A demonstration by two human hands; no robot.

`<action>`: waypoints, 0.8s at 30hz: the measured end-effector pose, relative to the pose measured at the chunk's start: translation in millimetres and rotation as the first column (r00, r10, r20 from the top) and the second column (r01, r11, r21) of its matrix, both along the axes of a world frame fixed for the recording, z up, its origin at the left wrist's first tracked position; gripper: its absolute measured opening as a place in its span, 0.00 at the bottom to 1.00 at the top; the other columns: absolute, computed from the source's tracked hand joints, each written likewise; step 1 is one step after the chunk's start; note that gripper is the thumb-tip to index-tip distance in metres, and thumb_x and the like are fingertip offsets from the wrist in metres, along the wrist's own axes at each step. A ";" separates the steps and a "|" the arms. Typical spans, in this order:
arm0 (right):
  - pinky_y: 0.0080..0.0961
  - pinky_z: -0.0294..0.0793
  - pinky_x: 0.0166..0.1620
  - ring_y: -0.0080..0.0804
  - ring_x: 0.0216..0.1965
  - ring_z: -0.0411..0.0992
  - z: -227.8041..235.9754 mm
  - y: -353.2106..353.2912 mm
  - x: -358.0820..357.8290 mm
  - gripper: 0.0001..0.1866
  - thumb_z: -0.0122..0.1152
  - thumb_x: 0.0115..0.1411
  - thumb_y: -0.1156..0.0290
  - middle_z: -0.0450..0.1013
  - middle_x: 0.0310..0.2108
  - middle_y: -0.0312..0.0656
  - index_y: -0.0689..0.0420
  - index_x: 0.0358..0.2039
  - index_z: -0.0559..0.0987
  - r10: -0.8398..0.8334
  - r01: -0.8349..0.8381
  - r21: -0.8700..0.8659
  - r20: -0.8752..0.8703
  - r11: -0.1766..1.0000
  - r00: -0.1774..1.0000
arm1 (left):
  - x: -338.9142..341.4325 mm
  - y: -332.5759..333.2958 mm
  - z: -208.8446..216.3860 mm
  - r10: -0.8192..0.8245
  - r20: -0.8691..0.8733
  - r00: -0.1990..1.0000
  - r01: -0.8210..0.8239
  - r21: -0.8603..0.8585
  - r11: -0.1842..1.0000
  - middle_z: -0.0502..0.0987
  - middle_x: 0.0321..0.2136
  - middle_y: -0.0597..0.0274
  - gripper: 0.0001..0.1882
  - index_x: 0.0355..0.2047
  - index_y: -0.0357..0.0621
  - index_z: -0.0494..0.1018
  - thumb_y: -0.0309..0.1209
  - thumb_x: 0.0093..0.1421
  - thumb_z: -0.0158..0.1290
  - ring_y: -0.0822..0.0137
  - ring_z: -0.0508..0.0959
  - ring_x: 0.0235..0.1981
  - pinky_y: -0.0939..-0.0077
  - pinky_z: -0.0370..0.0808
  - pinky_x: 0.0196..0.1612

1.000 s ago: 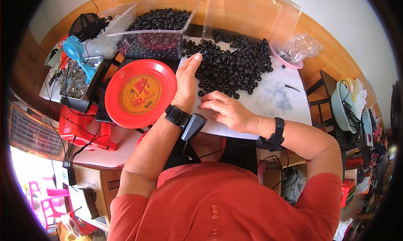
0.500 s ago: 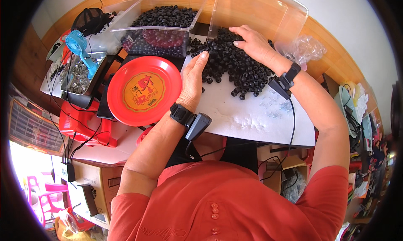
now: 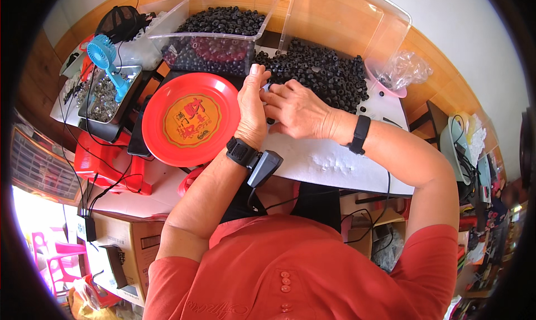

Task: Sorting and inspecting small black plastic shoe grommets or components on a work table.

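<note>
Black round beads point(image 3: 324, 74) with holes lie in a wide heap at the back of a white board point(image 3: 357, 172). My left hand point(image 3: 252, 105) stands on edge between a red plate point(image 3: 156, 127) and the beads, fingers stretched out. Against it comes my right hand point(image 3: 298, 111), back upward, its fingers bent toward the left palm and the thumb apart from them. A dark bead or two show between the hands; whatever else lies under the right palm is hidden.
Behind the plate stands a clear plastic bin point(image 3: 209, 55) full of black beads. Another clear bin point(image 3: 346, 24) is tipped over behind the heap, beside a pink bowl point(image 3: 385, 88) with a plastic bag point(image 3: 410, 69). A blue fan point(image 3: 102, 53) rises from a metal tray point(image 3: 106, 105) at left.
My right hand has moved left and nearer from the back of the heap to my left hand. The heap now lies flatter and farther back. My left hand has shifted slightly left.
</note>
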State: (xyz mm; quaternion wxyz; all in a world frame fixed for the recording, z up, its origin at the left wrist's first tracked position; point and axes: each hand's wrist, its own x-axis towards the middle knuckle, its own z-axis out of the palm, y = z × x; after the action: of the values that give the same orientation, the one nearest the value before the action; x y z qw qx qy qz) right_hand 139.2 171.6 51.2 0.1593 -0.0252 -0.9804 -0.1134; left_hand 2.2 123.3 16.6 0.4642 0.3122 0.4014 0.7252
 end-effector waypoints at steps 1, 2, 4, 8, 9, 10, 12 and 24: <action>0.34 0.66 0.47 0.36 0.48 0.67 -0.1 4.6 -1.7 0.21 0.71 0.43 0.57 0.72 0.46 0.36 0.49 0.39 0.79 -0.017 0.017 0.019 -0.001 1.000 1.000 | -0.4 -0.5 -0.2 0.002 0.001 1.000 -0.002 0.001 1.000 0.66 0.62 0.40 0.42 0.64 0.32 0.61 0.60 0.68 0.39 0.54 0.64 0.64 0.58 0.56 0.67; 0.34 0.67 0.46 0.35 0.46 0.67 0.3 8.6 -0.5 0.19 0.68 0.47 0.59 0.72 0.45 0.35 0.49 0.40 0.78 -0.033 0.031 0.028 0.048 0.999 0.998 | -0.7 -1.6 -0.4 0.026 -0.053 0.998 -0.026 -0.004 1.000 0.67 0.61 0.41 0.41 0.64 0.32 0.61 0.59 0.68 0.40 0.54 0.64 0.64 0.59 0.57 0.67; 0.34 0.66 0.45 0.34 0.46 0.67 2.3 11.7 -1.7 0.17 0.66 0.49 0.60 0.71 0.44 0.35 0.49 0.40 0.78 -0.076 0.064 0.086 0.140 0.994 0.987 | -2.9 -1.3 -0.8 0.053 -0.108 0.993 -0.054 -0.005 0.999 0.68 0.60 0.42 0.40 0.63 0.32 0.62 0.58 0.69 0.40 0.55 0.65 0.64 0.60 0.57 0.67; 0.33 0.65 0.45 0.34 0.46 0.66 2.8 15.1 -0.9 0.12 0.59 0.54 0.63 0.69 0.42 0.35 0.48 0.39 0.77 0.024 -0.039 0.147 0.108 0.988 0.994 | 0.0 -6.6 4.6 0.121 -0.132 0.984 -0.125 -0.016 0.992 0.72 0.56 0.48 0.36 0.60 0.32 0.67 0.55 0.68 0.44 0.60 0.68 0.59 0.65 0.61 0.63; 0.33 0.65 0.45 0.34 0.46 0.66 0.3 17.1 -1.4 0.12 0.59 0.54 0.63 0.69 0.42 0.35 0.48 0.39 0.77 0.025 -0.041 0.146 0.108 0.988 0.994 | 1.1 -10.7 10.0 0.096 -0.177 0.979 -0.106 -0.044 0.993 0.70 0.59 0.45 0.37 0.61 0.31 0.65 0.55 0.69 0.42 0.58 0.66 0.63 0.62 0.59 0.66; 0.33 0.65 0.45 0.35 0.46 0.65 -3.5 19.7 -2.4 0.11 0.59 0.54 0.63 0.69 0.41 0.35 0.49 0.38 0.77 0.054 -0.068 0.145 0.098 0.987 0.994 | 2.0 -11.0 11.7 0.106 -0.199 0.974 -0.118 -0.048 0.992 0.70 0.59 0.45 0.37 0.61 0.30 0.66 0.55 0.69 0.42 0.58 0.67 0.62 0.62 0.59 0.65; 0.33 0.65 0.45 0.35 0.46 0.65 -3.8 23.2 -3.7 0.11 0.59 0.53 0.63 0.68 0.40 0.35 0.49 0.37 0.77 0.087 -0.099 0.141 0.088 0.985 0.992 | 0.9 -8.3 8.0 0.116 -0.218 0.969 -0.130 -0.052 0.990 0.70 0.59 0.46 0.37 0.61 0.30 0.66 0.55 0.69 0.42 0.59 0.67 0.62 0.63 0.59 0.65; 0.35 0.71 0.48 0.44 0.48 0.72 76.6 132.7 11.0 0.11 0.60 0.56 0.75 0.74 0.42 0.45 0.57 0.41 0.79 -0.492 0.492 0.020 0.087 0.870 0.866 | 6.3 -3.7 1.0 0.117 -0.423 0.898 -0.169 -0.087 0.982 0.72 0.54 0.40 0.31 0.55 0.32 0.71 0.45 0.61 0.56 0.48 0.66 0.59 0.59 0.62 0.62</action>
State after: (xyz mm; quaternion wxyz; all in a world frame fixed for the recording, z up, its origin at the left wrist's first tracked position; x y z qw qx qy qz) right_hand 150.1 304.4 127.8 0.0812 -0.2690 -0.9479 -0.1500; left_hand 8.5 119.6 17.6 0.3315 0.4002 0.5564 0.6483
